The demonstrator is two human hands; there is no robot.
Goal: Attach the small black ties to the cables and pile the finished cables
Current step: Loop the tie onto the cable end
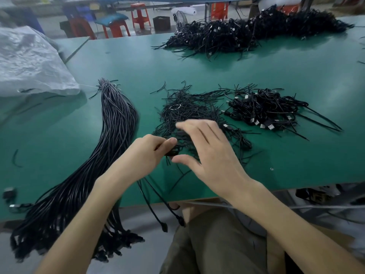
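While left grip pinches a coiled cable over the table | right grip released, fingers spread above the tie heap | we judge risk: coil springs loose if pinch slackens

No readable text, label, brand or number on anything in view

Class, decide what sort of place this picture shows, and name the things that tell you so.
Probably a small factory or assembly workshop: a green worktable, large heaps of black cables sorted on it, and red plastic stools behind.
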